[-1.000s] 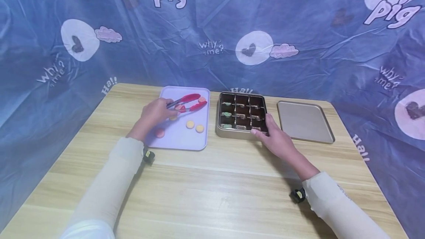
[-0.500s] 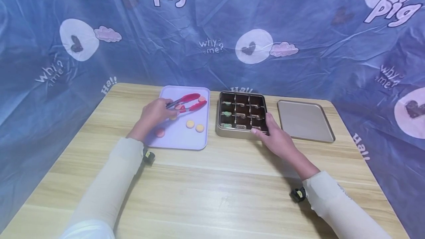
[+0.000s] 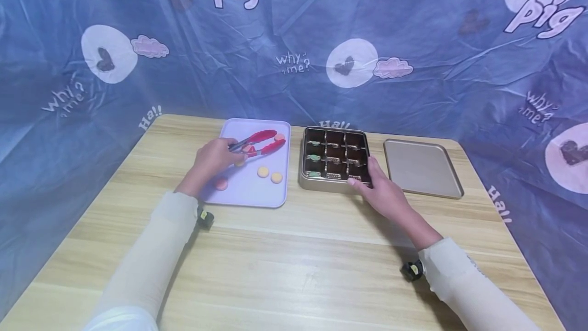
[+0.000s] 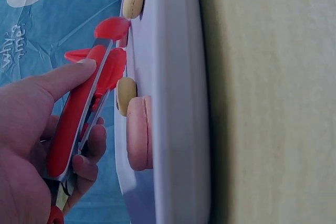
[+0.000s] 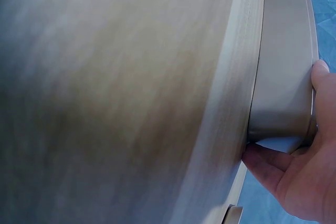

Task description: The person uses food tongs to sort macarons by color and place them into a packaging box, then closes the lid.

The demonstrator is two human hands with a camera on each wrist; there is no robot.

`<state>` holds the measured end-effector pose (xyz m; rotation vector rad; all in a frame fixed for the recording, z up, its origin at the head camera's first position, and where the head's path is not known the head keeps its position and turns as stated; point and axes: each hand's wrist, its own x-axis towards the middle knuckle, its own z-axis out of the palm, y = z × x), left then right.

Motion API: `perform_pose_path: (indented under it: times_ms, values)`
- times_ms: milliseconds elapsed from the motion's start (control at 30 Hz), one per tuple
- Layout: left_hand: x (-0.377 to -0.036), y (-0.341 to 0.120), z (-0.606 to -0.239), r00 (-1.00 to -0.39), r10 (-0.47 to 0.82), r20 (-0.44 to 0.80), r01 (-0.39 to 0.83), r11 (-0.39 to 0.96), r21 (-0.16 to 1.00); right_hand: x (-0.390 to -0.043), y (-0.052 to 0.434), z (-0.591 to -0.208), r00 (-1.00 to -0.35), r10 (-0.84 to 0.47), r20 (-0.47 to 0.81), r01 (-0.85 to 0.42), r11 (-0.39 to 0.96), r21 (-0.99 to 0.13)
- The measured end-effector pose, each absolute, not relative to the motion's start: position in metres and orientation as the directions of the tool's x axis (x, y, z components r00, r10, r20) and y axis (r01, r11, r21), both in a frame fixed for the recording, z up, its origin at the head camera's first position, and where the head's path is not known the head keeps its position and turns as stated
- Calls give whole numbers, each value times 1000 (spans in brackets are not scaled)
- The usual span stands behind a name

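Left hand [image 3: 212, 157] grips red tongs [image 3: 257, 142] — tips blurred; right hand [image 3: 381, 192] grips tin [image 3: 334, 159] — corner hidden.

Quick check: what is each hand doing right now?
Left hand: grips the red tongs over the lilac tray.
Right hand: holds the near right corner of the gold tin, thumb on its side wall.

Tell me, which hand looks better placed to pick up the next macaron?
Probably the left hand: it already grips the red tongs right over the macarons on the lilac tray. The right hand is busy holding the corner of the gold divided tin.
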<state>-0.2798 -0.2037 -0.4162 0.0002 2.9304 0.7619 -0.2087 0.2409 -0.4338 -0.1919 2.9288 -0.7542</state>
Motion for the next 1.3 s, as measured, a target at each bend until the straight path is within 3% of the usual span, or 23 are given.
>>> perform_pose_path:
  times_ms: [1300]
  values:
    - [-276,-203,-417,-996,11,-84,-33,861,508,-208,240,-435,-987,-143,-67,-91,863,-497]
